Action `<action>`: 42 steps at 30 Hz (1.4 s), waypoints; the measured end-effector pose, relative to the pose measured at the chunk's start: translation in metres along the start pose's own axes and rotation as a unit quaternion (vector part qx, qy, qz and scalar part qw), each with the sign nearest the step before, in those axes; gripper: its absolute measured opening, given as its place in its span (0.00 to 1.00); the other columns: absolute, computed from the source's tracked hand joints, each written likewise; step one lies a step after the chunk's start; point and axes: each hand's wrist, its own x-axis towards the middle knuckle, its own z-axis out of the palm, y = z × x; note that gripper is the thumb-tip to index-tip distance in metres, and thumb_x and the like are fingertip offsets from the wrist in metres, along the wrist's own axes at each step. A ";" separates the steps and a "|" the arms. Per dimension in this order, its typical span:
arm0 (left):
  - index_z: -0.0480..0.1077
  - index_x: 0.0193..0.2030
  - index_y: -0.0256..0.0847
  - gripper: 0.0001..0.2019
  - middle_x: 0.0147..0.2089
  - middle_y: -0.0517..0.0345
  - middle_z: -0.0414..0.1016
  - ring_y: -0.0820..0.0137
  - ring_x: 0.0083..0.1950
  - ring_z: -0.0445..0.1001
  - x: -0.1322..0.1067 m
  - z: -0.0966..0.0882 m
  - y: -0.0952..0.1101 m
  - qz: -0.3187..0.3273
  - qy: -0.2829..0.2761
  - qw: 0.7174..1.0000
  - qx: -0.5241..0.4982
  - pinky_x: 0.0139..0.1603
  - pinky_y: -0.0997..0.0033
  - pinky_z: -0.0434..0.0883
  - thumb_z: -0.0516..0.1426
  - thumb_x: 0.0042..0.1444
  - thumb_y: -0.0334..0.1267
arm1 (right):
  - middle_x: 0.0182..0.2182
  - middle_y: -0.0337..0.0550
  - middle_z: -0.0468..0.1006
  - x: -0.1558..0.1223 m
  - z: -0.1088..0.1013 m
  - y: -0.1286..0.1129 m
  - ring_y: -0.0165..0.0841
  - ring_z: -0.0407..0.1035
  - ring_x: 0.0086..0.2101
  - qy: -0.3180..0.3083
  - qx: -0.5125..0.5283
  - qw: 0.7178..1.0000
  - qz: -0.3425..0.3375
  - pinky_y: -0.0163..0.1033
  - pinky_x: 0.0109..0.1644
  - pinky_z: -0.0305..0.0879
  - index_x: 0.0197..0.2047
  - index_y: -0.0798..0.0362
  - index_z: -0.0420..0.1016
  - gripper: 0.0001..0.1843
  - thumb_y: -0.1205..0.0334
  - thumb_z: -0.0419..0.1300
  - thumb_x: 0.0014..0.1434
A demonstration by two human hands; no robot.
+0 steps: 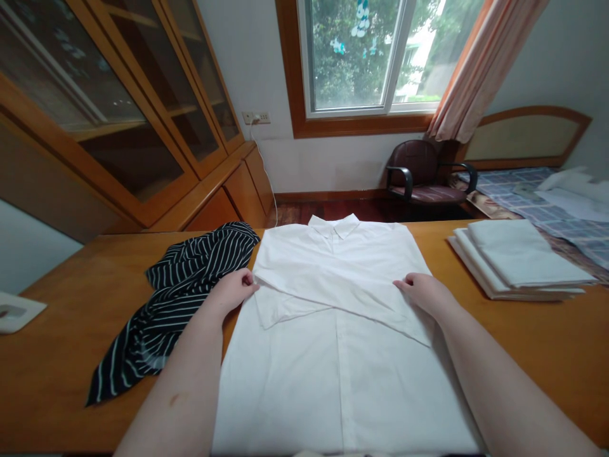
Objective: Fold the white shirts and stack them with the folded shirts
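Observation:
A white collared shirt lies flat with its front up and its collar toward the window. Both sleeves are crossed over its chest, one on top of the other. My left hand pinches the shirt at its left edge, where the folded sleeve meets the side. On the opposite side, my right hand pinches the cloth of the upper sleeve near the right edge. Beside my left forearm is a crumpled black garment with white stripes.
The shirt rests on a wooden table. A stack of folded white cloths sits at the right. A white object is at the left edge. Beyond stand a glass-door cabinet, a chair and a bed.

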 end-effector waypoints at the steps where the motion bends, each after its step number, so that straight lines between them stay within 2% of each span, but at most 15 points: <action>1: 0.69 0.28 0.42 0.07 0.31 0.58 0.74 0.66 0.33 0.71 0.000 0.000 0.001 0.011 -0.005 1.000 0.003 0.31 0.72 0.61 0.57 0.46 0.43 | 0.32 0.46 0.78 0.000 0.000 0.000 0.38 0.70 0.33 -0.001 -0.001 1.000 0.000 0.37 0.31 0.56 0.30 0.50 0.75 0.21 0.43 0.50 0.57; 3: 0.70 0.27 0.43 0.06 0.32 0.58 0.75 0.65 0.34 0.72 -0.001 -0.001 0.003 0.019 -0.015 1.000 0.012 0.32 0.71 0.62 0.57 0.45 0.41 | 0.32 0.46 0.78 0.001 0.000 0.000 0.39 0.70 0.33 -0.001 -0.002 1.000 -0.001 0.37 0.31 0.56 0.31 0.50 0.75 0.21 0.43 0.51 0.57; 7: 0.71 0.27 0.42 0.08 0.31 0.56 0.76 0.64 0.33 0.73 -0.001 -0.001 0.004 -0.022 -0.033 0.999 0.022 0.31 0.70 0.62 0.57 0.46 0.44 | 0.32 0.47 0.78 0.001 0.000 0.000 0.39 0.70 0.34 -0.001 -0.006 1.000 -0.003 0.37 0.30 0.56 0.31 0.51 0.76 0.21 0.44 0.51 0.57; 14: 0.69 0.36 0.42 0.15 0.36 0.53 0.76 0.63 0.35 0.73 0.002 0.003 0.003 -0.062 0.007 0.997 0.046 0.31 0.70 0.63 0.54 0.49 0.51 | 0.33 0.48 0.78 0.001 0.002 0.001 0.39 0.70 0.33 0.005 -0.006 1.000 -0.008 0.37 0.31 0.56 0.31 0.51 0.76 0.22 0.43 0.50 0.57; 18: 0.70 0.38 0.41 0.13 0.38 0.48 0.76 0.59 0.38 0.73 0.006 0.009 0.007 -0.054 0.019 0.992 0.109 0.31 0.68 0.62 0.48 0.55 0.44 | 0.33 0.46 0.78 0.001 0.002 0.001 0.38 0.70 0.33 0.004 -0.006 1.000 -0.007 0.37 0.30 0.56 0.31 0.50 0.75 0.22 0.42 0.50 0.57; 21: 0.70 0.39 0.40 0.13 0.40 0.46 0.76 0.58 0.40 0.74 0.009 0.012 0.008 -0.059 0.022 0.989 0.132 0.32 0.68 0.63 0.48 0.55 0.41 | 0.32 0.46 0.78 0.001 0.003 0.001 0.38 0.70 0.33 0.007 -0.004 1.000 -0.007 0.37 0.30 0.55 0.30 0.50 0.75 0.22 0.42 0.50 0.57; 26: 0.69 0.35 0.42 0.12 0.37 0.48 0.76 0.58 0.39 0.74 0.011 0.009 0.002 -0.060 0.025 0.990 0.125 0.32 0.67 0.63 0.51 0.54 0.46 | 0.32 0.46 0.78 0.002 0.003 0.002 0.38 0.70 0.33 0.011 -0.003 1.000 -0.011 0.37 0.30 0.55 0.30 0.50 0.75 0.23 0.41 0.50 0.57; 30: 0.68 0.32 0.44 0.06 0.35 0.52 0.76 0.60 0.36 0.73 0.013 0.008 0.002 -0.065 0.052 0.987 0.137 0.31 0.68 0.62 0.54 0.49 0.41 | 0.31 0.46 0.78 0.002 0.003 0.002 0.39 0.70 0.33 0.007 0.000 1.000 -0.011 0.37 0.30 0.56 0.29 0.50 0.75 0.23 0.41 0.51 0.56; 35: 0.68 0.32 0.44 0.05 0.34 0.53 0.75 0.61 0.35 0.73 0.012 0.010 0.007 -0.053 0.071 0.985 0.147 0.31 0.69 0.62 0.55 0.48 0.39 | 0.32 0.45 0.78 0.003 0.003 0.003 0.38 0.70 0.33 0.007 0.007 1.000 -0.011 0.37 0.30 0.56 0.29 0.50 0.75 0.22 0.41 0.51 0.56; 42: 0.70 0.27 0.44 0.12 0.30 0.56 0.75 0.64 0.31 0.71 0.003 0.002 0.008 -0.019 0.031 0.996 0.087 0.28 0.70 0.60 0.52 0.51 0.47 | 0.32 0.45 0.78 0.001 0.002 0.001 0.38 0.70 0.33 0.001 0.008 1.000 -0.006 0.37 0.30 0.56 0.30 0.49 0.75 0.22 0.41 0.51 0.56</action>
